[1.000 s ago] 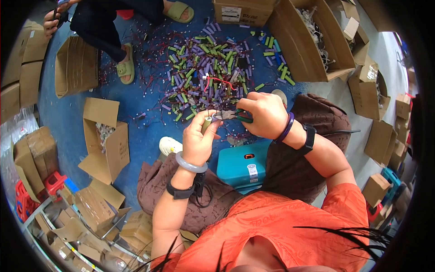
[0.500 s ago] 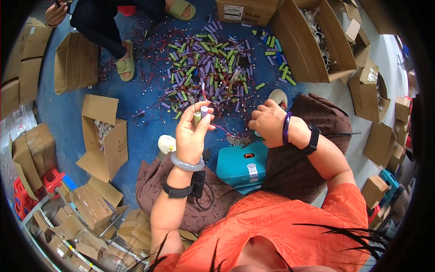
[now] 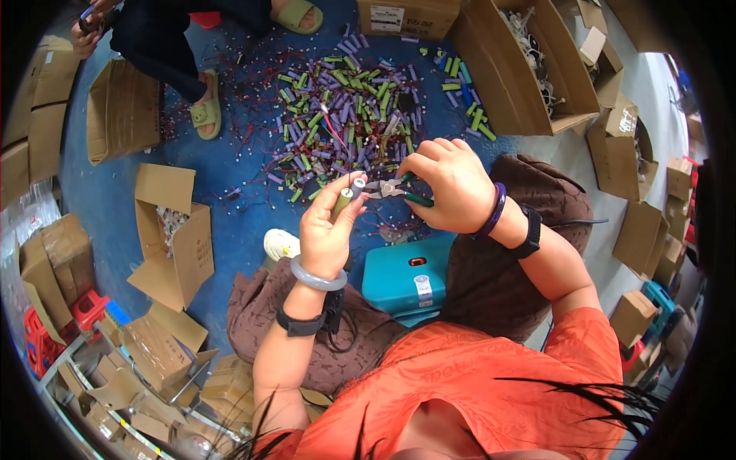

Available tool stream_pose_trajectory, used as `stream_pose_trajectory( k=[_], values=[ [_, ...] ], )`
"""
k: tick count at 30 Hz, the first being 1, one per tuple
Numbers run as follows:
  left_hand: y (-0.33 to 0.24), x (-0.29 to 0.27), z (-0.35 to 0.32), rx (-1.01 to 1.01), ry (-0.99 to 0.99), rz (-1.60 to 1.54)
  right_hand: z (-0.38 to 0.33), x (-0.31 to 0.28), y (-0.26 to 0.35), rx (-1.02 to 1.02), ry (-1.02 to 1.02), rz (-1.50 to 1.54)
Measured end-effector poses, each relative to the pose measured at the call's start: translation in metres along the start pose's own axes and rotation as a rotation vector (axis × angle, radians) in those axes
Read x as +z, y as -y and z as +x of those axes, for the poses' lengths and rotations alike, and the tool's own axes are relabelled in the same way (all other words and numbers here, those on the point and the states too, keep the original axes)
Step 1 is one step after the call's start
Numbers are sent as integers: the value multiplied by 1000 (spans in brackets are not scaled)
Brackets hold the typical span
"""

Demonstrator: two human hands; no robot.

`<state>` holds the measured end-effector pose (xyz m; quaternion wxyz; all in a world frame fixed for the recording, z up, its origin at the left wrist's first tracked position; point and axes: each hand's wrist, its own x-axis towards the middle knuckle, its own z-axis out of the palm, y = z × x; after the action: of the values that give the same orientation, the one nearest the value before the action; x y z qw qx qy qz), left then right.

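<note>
My left hand (image 3: 328, 234) pinches two battery cells side by side, a green cell (image 3: 343, 202) and a purple cell (image 3: 358, 185), with their ends facing up. A thin red and white wire (image 3: 330, 123) rises from about the cells over the heap. Wrapped round the green handles of a pair of pliers (image 3: 389, 188), my right hand (image 3: 456, 186) keeps them level. The metal jaws are at the purple cell's upper end; whether they bite on anything there is too small to tell. Behind lies a heap of purple and green cells (image 3: 349, 100) with red wires.
Between my legs is a teal case (image 3: 406, 277). An open carton of white cables (image 3: 529, 77) stands at the far right, another open carton (image 3: 175, 238) at the left. A second person's hand (image 3: 86, 34) and sandalled foot (image 3: 205, 103) are at the far left.
My right hand has risen and moved closer to my left, bringing the pliers' jaws to the cells. The two cells have tilted and shifted slightly right. The view has shifted a little.
</note>
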<state>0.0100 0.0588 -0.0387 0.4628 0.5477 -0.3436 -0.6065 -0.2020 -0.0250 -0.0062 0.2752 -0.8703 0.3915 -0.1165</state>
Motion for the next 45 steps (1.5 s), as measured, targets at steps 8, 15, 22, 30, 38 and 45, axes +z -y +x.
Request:
stream_pose_trajectory(
  k=[8, 15, 22, 30, 38, 45],
  values=[
    [1, 0, -3, 39, -18, 118, 0, 6, 3, -13, -11, -19],
    [0, 12, 1, 113, -90, 122, -2, 14, 8, 80, -1, 61],
    [2, 10, -1, 142, -106, 119, -6, 28, 17, 152, 94, 238],
    [-14, -3, 1, 255, -1, 279, -1, 36, 1, 182, 501, 1013],
    [-32, -11, -7, 154, 153, -121, -2, 35, 7, 265, 1026, 1774],
    [-50, -17, -11, 72, 319, -223, -3, 41, 8, 79, 1167, 1813]
  ],
)
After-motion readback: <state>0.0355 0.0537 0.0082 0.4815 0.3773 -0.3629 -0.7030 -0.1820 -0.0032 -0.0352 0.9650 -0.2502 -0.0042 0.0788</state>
